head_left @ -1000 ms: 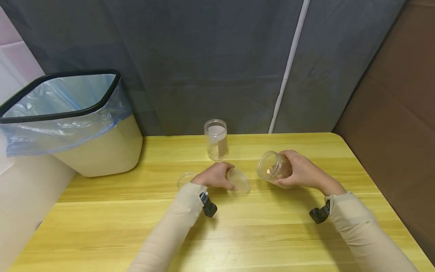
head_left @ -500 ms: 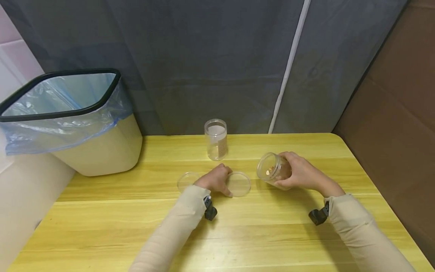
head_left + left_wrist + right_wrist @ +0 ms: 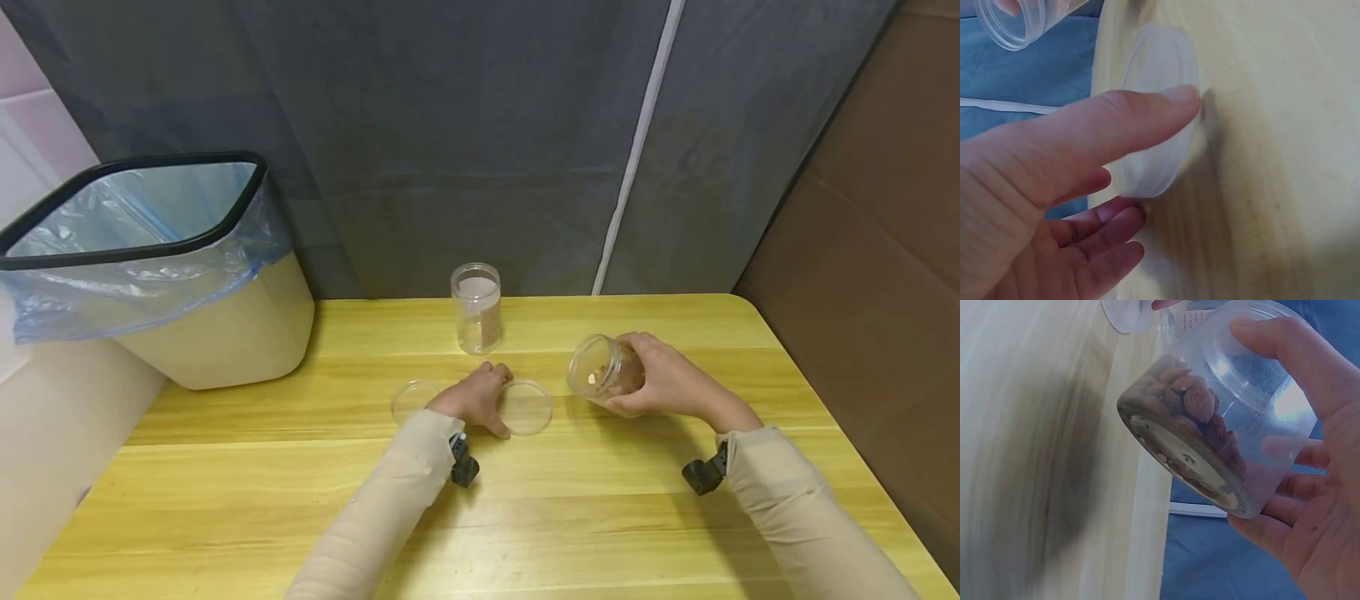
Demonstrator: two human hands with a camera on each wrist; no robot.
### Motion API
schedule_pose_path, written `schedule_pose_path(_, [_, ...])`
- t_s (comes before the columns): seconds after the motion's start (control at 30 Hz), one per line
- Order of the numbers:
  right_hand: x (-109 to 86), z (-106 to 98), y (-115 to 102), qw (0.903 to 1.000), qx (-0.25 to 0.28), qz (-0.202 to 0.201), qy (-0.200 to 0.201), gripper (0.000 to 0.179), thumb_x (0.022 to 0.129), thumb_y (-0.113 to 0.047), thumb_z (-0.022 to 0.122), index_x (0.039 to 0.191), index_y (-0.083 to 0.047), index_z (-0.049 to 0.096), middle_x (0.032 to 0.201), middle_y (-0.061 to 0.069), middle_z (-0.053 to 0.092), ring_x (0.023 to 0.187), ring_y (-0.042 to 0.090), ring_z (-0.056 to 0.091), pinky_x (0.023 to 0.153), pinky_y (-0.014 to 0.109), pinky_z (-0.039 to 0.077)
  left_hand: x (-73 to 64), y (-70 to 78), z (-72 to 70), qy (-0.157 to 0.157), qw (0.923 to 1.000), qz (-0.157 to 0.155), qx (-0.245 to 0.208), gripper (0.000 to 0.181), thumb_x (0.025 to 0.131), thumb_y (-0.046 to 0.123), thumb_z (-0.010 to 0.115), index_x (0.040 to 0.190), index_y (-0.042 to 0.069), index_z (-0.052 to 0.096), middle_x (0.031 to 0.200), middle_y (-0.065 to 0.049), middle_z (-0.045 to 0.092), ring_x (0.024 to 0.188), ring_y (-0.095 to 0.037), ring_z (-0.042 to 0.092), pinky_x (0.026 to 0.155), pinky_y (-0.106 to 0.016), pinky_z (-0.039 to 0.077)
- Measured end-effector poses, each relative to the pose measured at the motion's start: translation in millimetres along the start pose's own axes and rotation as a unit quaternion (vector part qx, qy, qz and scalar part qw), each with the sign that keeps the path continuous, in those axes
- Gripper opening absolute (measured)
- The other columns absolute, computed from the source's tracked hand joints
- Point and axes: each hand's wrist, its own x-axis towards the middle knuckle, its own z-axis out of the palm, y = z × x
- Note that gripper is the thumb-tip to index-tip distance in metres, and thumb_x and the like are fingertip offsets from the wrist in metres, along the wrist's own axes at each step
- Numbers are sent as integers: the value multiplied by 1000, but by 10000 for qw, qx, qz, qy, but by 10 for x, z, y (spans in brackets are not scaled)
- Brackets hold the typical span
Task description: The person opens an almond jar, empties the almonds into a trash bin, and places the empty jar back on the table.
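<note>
My left hand [image 3: 477,397] rests low over the table beside a clear round lid [image 3: 529,407], its straight thumb and fingertips at the lid's left edge. In the left wrist view, the thumb passes across the lid [image 3: 1154,62] while the other fingers bend loosely. A second clear lid [image 3: 408,400] lies left of that hand, partly hidden by it. My right hand [image 3: 663,377] grips a clear plastic jar [image 3: 592,367], tilted with its open mouth to the left. Almonds [image 3: 1199,403] lie inside, near its bottom.
Another clear jar [image 3: 478,321] with a printed label stands upright at the table's back edge. On the left is a beige bin [image 3: 247,329] lined with a blue plastic bag [image 3: 142,287]. A grey curtain [image 3: 450,150] hangs behind the wooden table [image 3: 540,525].
The lid at my left hand was tilted in its fingers and now lies flat on the table. The fingers have loosened from it. My right hand and the jar are almost unmoved.
</note>
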Motion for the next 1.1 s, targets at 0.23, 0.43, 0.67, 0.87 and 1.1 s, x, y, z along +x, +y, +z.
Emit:
schedule_pose_path(0.23, [96,-167,-49,10000,-34,-64,-22,84,64,-35,82,126,6,43,117,19,52,104,32,51,84,48,42,-118,30,-212,20,9994,193,-299,81,64,18,84,129,1,40,116,-17,49,105,-26,49,91,-36,40])
schedule_pose_path(0.43, [238,-366,-135,9999,4,9,-162,86,66,-38,81,129,5,40,117,17,51,102,30,51,83,47,43,-211,21,-489,68,9979,343,-540,72,71,19,79,130,2,42,117,-19,52,107,-30,50,87,-39,43])
schedule_pose_path(0.67, [487,-554,-293,9991,-263,-346,-3,83,64,-36,82,125,4,44,113,16,52,98,28,51,81,44,44,-404,-50,-904,277,9978,358,-480,60,76,27,75,124,4,47,110,-14,57,103,-29,55,85,-39,45])
schedule_pose_path(0.87, [696,-699,-504,9986,-320,-430,-34,82,64,-36,81,127,0,44,113,13,51,95,25,51,78,41,45,-628,-113,-1262,569,9977,335,-179,57,78,28,73,123,2,50,109,-17,58,101,-31,56,85,-41,45])
schedule_pose_path(1.1, [957,-820,-761,9966,-410,-684,-199,82,67,-37,79,131,-2,42,113,12,50,94,25,50,76,40,44,-923,-196,-1589,896,9959,17,157,54,79,30,71,122,3,53,111,-15,59,102,-30,56,85,-43,45])
